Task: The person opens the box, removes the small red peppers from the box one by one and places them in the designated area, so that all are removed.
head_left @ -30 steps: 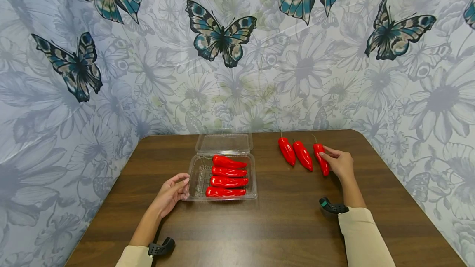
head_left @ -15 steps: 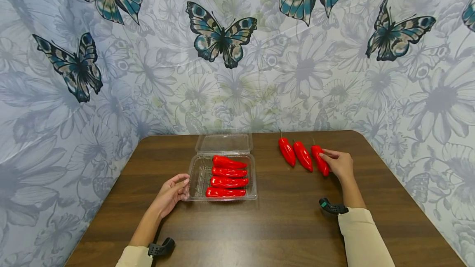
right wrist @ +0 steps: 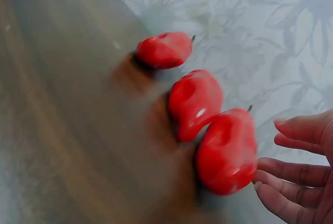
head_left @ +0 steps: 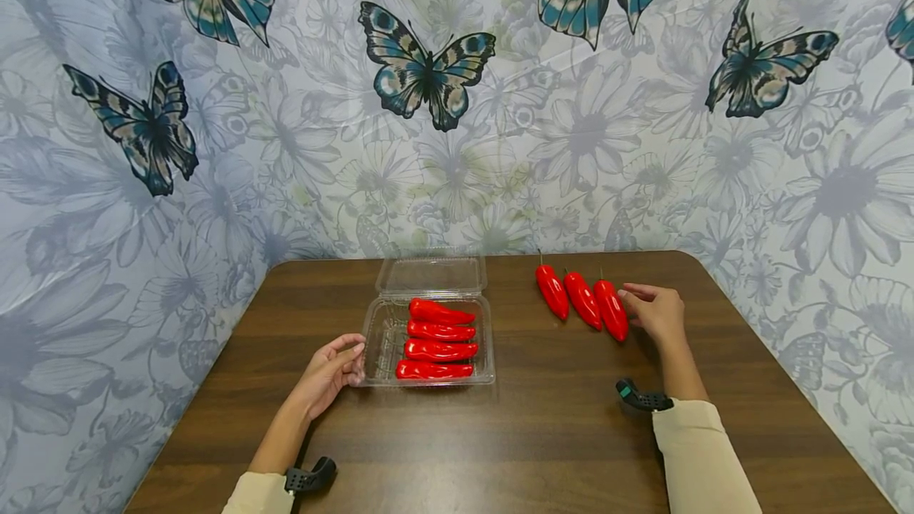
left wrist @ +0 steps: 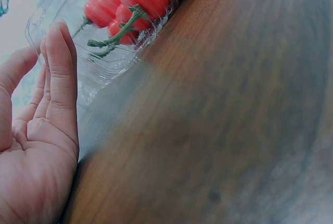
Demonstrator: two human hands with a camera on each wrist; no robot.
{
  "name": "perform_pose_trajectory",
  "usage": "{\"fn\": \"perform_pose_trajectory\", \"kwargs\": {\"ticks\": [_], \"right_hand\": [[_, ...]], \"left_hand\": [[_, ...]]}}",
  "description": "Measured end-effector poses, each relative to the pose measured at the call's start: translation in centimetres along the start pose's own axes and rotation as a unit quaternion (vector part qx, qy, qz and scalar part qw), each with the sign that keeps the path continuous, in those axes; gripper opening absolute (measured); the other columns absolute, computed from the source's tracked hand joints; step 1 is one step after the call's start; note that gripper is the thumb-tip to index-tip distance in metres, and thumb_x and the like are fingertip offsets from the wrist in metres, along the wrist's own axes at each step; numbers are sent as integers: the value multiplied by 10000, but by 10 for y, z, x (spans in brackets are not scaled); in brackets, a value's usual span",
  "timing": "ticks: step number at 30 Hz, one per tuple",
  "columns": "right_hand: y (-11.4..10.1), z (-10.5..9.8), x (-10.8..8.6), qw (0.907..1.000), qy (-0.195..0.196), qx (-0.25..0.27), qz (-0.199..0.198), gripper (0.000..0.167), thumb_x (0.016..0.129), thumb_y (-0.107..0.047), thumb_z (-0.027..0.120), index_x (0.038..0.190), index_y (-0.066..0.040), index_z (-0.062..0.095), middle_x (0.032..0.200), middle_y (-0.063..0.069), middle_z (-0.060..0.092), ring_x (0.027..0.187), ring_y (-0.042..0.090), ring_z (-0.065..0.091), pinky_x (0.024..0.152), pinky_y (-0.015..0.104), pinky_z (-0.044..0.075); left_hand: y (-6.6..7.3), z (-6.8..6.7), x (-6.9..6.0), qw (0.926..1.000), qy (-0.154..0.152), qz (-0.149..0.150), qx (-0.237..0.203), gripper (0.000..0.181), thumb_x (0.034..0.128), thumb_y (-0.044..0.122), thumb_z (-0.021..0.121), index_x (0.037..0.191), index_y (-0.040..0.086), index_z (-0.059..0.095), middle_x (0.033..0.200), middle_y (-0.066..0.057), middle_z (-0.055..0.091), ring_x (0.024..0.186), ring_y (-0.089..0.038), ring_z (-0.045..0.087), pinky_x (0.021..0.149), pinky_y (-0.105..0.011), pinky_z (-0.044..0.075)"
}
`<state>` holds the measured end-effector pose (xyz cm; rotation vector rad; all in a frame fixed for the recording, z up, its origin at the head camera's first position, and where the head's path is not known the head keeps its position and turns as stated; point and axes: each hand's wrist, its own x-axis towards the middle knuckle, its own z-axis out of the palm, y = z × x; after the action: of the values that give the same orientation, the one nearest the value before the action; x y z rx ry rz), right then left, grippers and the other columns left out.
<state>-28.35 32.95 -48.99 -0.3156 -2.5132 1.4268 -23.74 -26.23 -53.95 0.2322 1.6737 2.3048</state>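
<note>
A clear plastic clamshell container (head_left: 378, 339) lies with its lid (head_left: 431, 276) folded back. In it, several red chili peppers (head_left: 440, 350) lie in a row, stems to the left. My left hand (head_left: 332, 371) pinches the container's left rim between thumb and fingers, also seen in the left wrist view. To the right, three red chili peppers lie on the table: a left one (head_left: 552, 292), a middle one (head_left: 582, 300) and a right one (head_left: 610, 310). My right hand (head_left: 655, 314) is just right of the nearest pepper, fingers parted, holding nothing.
Everything lies on a brown wooden table (head_left: 457, 450). A wall covering with flowers and butterflies (head_left: 428, 74) hangs behind its back edge. Dark straps (head_left: 643, 399) sit on both wrists.
My right hand has shifted the right pepper leftward against the middle one, then let it go and moved slightly right. The left hand and the container stay where they were.
</note>
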Motion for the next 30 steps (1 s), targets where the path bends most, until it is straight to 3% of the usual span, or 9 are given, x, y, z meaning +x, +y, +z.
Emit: {"fn": "perform_pose_trajectory", "kwargs": {"ticks": [6, 13, 18, 24, 27, 30], "right_hand": [[-20, -10, -4, 9992, 212, -65, -337, 424, 972, -313, 707, 1235, 19, 702, 1088, 264, 716, 681, 190, 738, 552, 301, 596], [-39, -16, -9, 9965, 370, -165, -730, 426, 977, -354, 691, 1224, -8, 717, 1107, 249, 718, 662, -6, 683, 578, 294, 600], [-54, -18, -13, 9948, 359, -201, -937, 417, 978, -355, 691, 1232, -25, 718, 1109, 233, 723, 663, -79, 646, 609, 308, 609], [-75, -18, -22, 9922, 295, -192, -1197, 433, 981, -351, 689, 1245, -8, 706, 1112, 237, 722, 675, -138, 605, 613, 241, 592], [-83, -16, -26, 9910, 236, -181, -1305, 423, 979, -338, 695, 1242, -7, 708, 1109, 232, 724, 685, -120, 613, 601, 195, 574], [-91, -12, -30, 9894, 167, -293, -1413, 417, 977, -342, 697, 1245, -23, 711, 1108, 212, 731, 713, -3, 681, 594, 179, 563]], "left_hand": [[1, 1, -1, 10000, 70, -33, 21, 208, 1067, 77, 513, 1247, -29, 503, 803, -9, 640, 656, -120, 657, 613, -243, 586], [1, 2, -2, 10000, 23, -9, -23, 168, 1068, 62, 502, 1225, 7, 531, 804, -6, 645, 658, -116, 658, 617, -240, 586], [2, 2, -2, 10000, -24, 20, -35, 157, 1069, 61, 499, 1215, 20, 539, 800, -7, 647, 657, -115, 658, 616, -240, 586], [2, 2, -2, 10000, -44, 59, -23, 145, 1072, 57, 489, 1202, 41, 550, 800, -6, 647, 654, -114, 657, 616, -242, 587], [2, 2, -1, 10000, -24, 56, -26, 144, 1072, 51, 486, 1199, 47, 553, 800, -8, 649, 655, -114, 658, 617, -245, 588], [1, 1, -1, 10000, -15, 49, -16, 145, 1071, 47, 485, 1200, 43, 551, 800, -10, 651, 654, -118, 660, 616, -247, 588]]}}
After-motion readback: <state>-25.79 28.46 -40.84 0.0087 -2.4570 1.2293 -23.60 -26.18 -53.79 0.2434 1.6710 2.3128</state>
